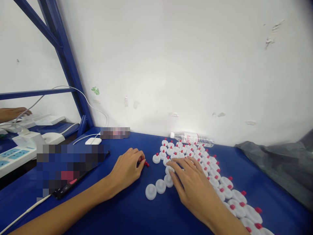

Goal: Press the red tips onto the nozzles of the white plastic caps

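My left hand [129, 166] is over the blue table with its fingers curled and thumb against them, pinching at small red tips [146, 164]; some stick out past the fingertips. My right hand [192, 186] reaches over a group of round white plastic caps, its thumb and index finger around the edge of one white cap [168, 169]. In a short row toward me lie bare white caps, among them one white cap [151, 192] at the near end. Most others, like a red-tipped cap [156, 158] nearby, carry a red tip on top. My right palm hides some caps.
A clear plastic bottle [193, 138] lies along the wall behind the caps. Dark plastic sheeting [281, 166] covers the right side. At left are a blurred dark device [73, 173], a white charger [93, 141], cables and a power strip [17, 158]. Another person's hand [17, 113] shows far left.
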